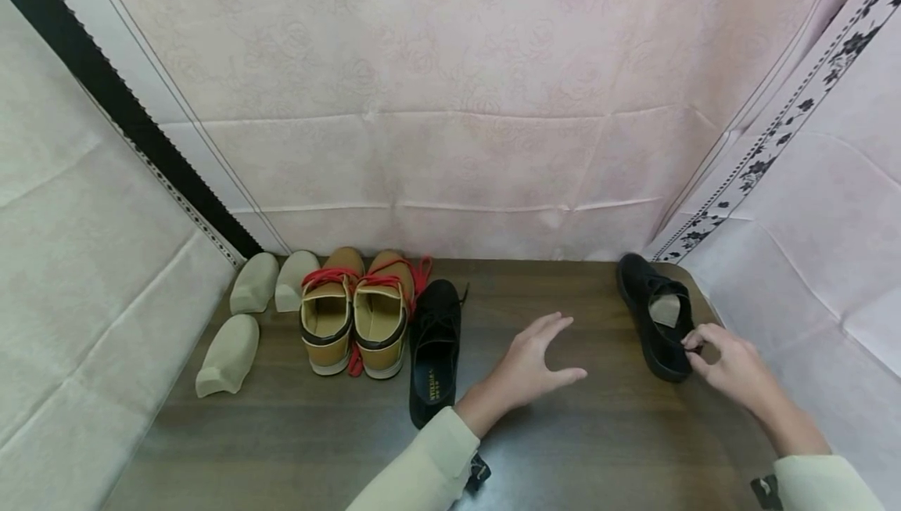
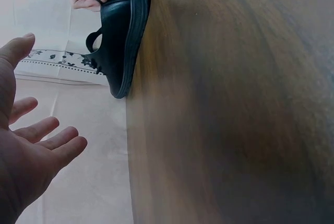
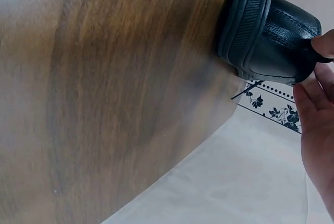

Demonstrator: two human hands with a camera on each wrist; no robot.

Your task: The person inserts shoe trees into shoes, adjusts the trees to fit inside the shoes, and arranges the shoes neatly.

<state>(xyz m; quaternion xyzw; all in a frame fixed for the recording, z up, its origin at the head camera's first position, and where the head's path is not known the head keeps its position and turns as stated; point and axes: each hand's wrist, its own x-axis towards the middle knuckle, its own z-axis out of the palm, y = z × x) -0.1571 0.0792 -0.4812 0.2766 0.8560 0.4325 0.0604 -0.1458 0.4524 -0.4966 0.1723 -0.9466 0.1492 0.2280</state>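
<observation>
A black lace-up shoe [image 1: 642, 315] stands at the table's right side, toe toward the back cloth, with a pale shoe insert [image 1: 665, 311] showing in its opening. My right hand [image 1: 728, 362] pinches the heel collar of this shoe between thumb and fingers; the right wrist view shows the heel [image 3: 284, 41] up close. My left hand [image 1: 524, 366] is held over the middle of the table, fingers spread and thumb apart, with nothing in it. Left of that hand lies the other black shoe [image 1: 435, 339], its insole with lettering visible and no insert showing.
Tan shoes [image 1: 380, 323] with red laces stand beside the left black shoe. Further left lie three pale shoe inserts [image 1: 228, 354]. Patterned pale cloth [image 1: 450, 104] hangs behind and at both sides of the wooden table [image 1: 563, 448].
</observation>
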